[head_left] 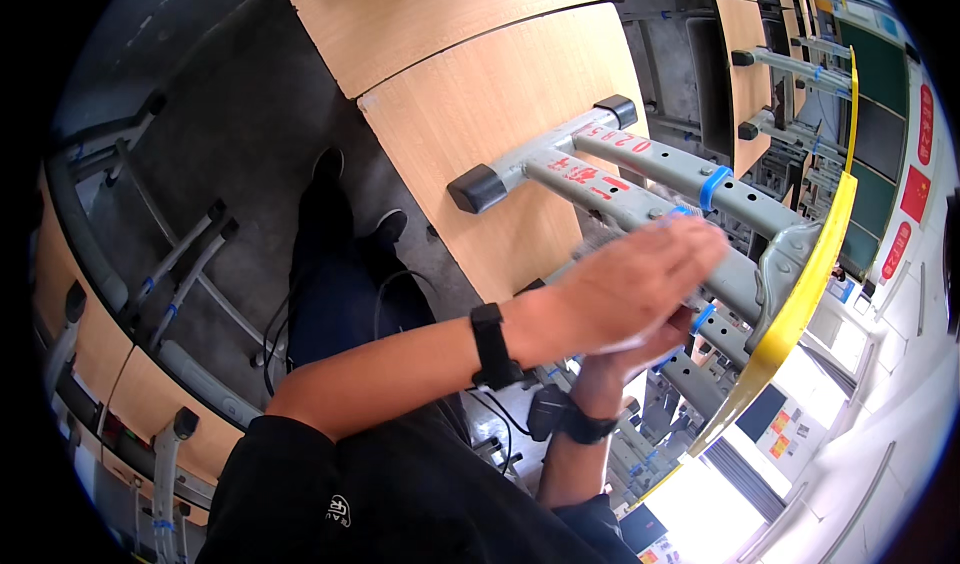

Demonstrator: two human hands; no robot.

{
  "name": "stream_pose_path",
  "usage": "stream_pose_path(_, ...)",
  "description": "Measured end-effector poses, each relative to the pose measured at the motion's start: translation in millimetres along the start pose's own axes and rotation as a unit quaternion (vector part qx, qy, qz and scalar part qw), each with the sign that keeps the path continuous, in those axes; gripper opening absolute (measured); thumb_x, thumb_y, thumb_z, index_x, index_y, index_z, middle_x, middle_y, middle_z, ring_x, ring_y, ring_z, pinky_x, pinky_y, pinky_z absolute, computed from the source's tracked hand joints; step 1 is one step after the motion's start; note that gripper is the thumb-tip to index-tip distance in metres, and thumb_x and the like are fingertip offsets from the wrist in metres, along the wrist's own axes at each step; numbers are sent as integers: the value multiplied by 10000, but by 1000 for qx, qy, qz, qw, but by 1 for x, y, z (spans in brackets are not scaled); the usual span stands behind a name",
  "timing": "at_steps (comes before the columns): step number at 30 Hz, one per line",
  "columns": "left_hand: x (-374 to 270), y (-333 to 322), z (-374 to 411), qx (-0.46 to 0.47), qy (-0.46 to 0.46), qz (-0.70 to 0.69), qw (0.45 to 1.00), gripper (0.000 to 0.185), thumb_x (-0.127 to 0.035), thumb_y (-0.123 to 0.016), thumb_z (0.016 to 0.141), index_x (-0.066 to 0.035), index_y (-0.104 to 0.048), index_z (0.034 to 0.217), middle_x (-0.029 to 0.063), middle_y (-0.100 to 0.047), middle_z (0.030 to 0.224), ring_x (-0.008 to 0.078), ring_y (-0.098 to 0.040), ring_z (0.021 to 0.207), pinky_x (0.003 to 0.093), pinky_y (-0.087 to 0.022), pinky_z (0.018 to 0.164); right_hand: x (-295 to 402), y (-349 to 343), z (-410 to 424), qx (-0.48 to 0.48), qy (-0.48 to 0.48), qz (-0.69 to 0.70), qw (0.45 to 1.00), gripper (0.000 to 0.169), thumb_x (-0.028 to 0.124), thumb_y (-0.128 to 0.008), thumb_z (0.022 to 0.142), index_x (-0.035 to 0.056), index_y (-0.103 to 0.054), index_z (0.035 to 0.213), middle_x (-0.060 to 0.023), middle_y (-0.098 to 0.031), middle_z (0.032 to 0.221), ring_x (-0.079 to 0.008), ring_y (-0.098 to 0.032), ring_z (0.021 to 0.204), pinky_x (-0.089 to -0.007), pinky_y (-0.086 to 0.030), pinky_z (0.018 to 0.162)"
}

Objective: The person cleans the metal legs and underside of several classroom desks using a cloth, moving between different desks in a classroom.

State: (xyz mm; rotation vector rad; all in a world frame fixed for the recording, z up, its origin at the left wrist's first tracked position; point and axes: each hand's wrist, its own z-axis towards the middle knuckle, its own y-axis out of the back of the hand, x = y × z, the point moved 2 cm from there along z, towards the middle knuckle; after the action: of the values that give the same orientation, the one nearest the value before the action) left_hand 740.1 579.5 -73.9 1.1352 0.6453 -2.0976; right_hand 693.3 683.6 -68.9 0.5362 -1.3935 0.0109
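A grey metal stool frame (592, 174) stands with its black-capped foot bar (517, 159) on a wood-topped desk (480, 91). Its legs bear red writing and blue bands (715, 186), and a yellow seat edge (814, 279) tops them. My left hand (652, 279) reaches across over the nearer leg beside a band; its fingers are blurred. Below it, partly covered, my right hand (645, 346) is close to the frame's other legs. Greyish, see-through fuzzy material (600, 241) shows around the leg near my left hand. What either hand grips is hidden.
Other desks (739, 76) with stools on them stand at the upper right. More desks (180, 429) and stool legs (187, 264) line the left. Thin black cables (510, 417) hang by my body. A green chalkboard (874, 76) is on the far wall.
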Motion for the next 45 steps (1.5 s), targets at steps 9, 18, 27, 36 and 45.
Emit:
stream_pose_path(9,27,11,-32,-42,76,34,996,641,16,-627,805,47,-411,1408,212,-483,1408,390,-470,1297,454,-407,1080,-17,-24,-2,-33,5,25,999,327,-3,-560,960,-34,-529,1284,-106,-640,1212,-174,-635,1032,-301,-515,887)
stream_pose_path(18,43,16,-38,-104,157,92,978,677,-7,-661,746,-6,-471,1396,210,-495,1301,410,-468,1205,474,-393,1030,-42,-33,11,-9,4,145,989,401,-4,-588,943,-42,-470,1324,-168,-528,1366,-266,-569,1216,-428,-486,1040)
stream_pose_path(27,58,20,-45,19,133,215,967,643,-118,-669,758,48,-496,1355,196,-507,1228,366,-490,1142,442,-416,994,-53,-46,24,-20,-107,298,948,347,62,-510,989,-63,-508,1313,-180,-578,1320,-287,-610,1166,-437,-515,1013)
stream_pose_path(36,43,19,-18,38,105,163,980,691,-20,-675,706,51,-477,1365,203,-476,1251,393,-473,1110,435,-410,982,-38,-27,30,65,8,105,992,416,-100,-551,875,-51,-528,1287,-153,-586,1298,-251,-607,1162,-391,-493,1011)
stream_pose_path(45,61,27,-18,68,132,93,984,672,76,-602,654,-41,-573,1314,152,-529,1230,378,-495,1094,423,-421,986,-64,-20,-7,95,-104,78,987,471,-59,-601,896,-24,-476,1349,-147,-584,1290,-218,-605,1141,-350,-490,999)
